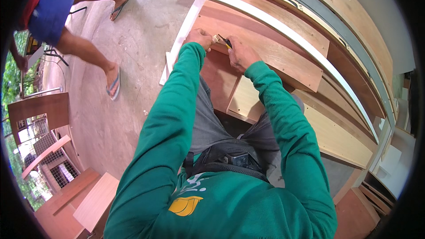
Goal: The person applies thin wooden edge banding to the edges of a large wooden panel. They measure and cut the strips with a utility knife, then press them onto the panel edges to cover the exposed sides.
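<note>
My left hand point(201, 39) is closed, pinching a small pale block point(216, 38), perhaps wood, over a reddish wooden board point(274, 55). Close on its right, my right hand point(241, 54) grips a small hand tool point(228, 44) with a yellow-and-black handle. The tool's thin dark tip points at the block; whether the two touch I cannot tell. Most of the handle is hidden by my fingers. Under my hands a plywood panel point(248, 99) lies between my knees.
A long white strip point(270, 22) curves across the boards, with a grey metal edge point(354, 35) beyond it. At the upper left another person's legs point(84, 46) stride over the concrete floor point(146, 22). Cut boards point(97, 201) and a wire grille point(57, 155) are at the lower left.
</note>
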